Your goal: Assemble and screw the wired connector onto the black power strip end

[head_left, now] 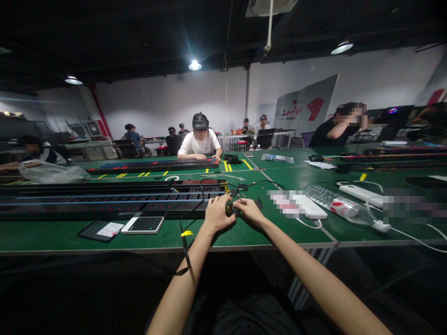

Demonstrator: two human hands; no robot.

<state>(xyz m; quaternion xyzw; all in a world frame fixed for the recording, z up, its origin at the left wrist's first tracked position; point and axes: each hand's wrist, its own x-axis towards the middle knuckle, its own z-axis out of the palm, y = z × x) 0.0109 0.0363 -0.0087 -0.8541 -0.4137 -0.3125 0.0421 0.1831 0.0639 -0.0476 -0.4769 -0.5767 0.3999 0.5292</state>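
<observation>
My left hand (218,213) and my right hand (248,209) meet over the green table (216,237), both gripping a small dark circuit board (230,209) with coloured parts, which my fingers largely hide. A black cable (186,218) with a yellow tag (186,233) runs past my left wrist and over the table's front edge. Thin wires lead from the board's area towards the long black power strip (111,200) to the left. Just left of my hands lie a white-framed tablet (142,224) and a dark tablet (100,230).
To the right lie a white power bank (307,206), a plastic bottle (337,207) and white cables. A co-worker (200,144) sits across the table at another black strip (150,165). Other people sit further back in the room.
</observation>
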